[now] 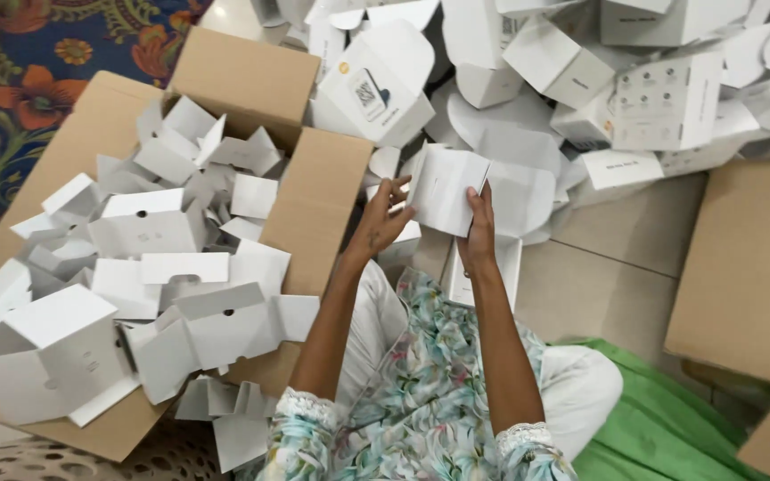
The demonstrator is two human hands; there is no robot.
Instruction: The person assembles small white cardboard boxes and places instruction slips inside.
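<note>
Both hands hold a white folded carton piece [444, 189] above the lap: the left hand [378, 224] with fingers gripping its left edge, the right hand [479, 230] pinching its near right edge. A cardboard box [314, 191] of white inserts lies left, a carton heap [581, 80] far

Two hands [380, 223], two brown cartons [305, 196], countless white boxes [149, 223]

The brown corrugated cardboard box [741, 267] at right is cut off by the edge. The heap of white folded paperboard cartons [581, 80] runs past the far edge; their small printing is unreadable.
</note>
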